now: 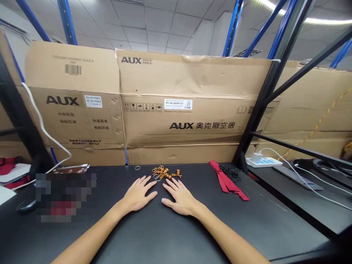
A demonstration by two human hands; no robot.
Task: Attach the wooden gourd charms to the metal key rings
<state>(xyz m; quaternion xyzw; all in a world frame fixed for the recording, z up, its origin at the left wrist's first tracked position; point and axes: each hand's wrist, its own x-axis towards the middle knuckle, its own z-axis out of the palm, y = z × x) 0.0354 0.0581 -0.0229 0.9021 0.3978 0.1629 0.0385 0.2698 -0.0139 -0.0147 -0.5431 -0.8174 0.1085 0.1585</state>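
Both hands lie palm down on the black tabletop [148,234], fingers spread and holding nothing. My left hand [139,194] is left of centre, its fingertips just short of a small pile of brown wooden-bead pendants with orange cord [161,171]. Metal split rings [156,177] are mixed into that pile. My right hand [180,198] rests beside it, fingertips close to the pile's right part, where a separate beaded pendant [178,172] lies. One loose split ring [137,167] sits behind my left hand.
Red ribbon strips [227,179] and a heap of black cords or straps [231,173] lie at the right. Cardboard boxes [178,82] wall off the back. Black rack posts [255,110] stand at the sides. A computer mouse [26,206] and a blurred-out patch are at left; a power strip [264,161] sits right.
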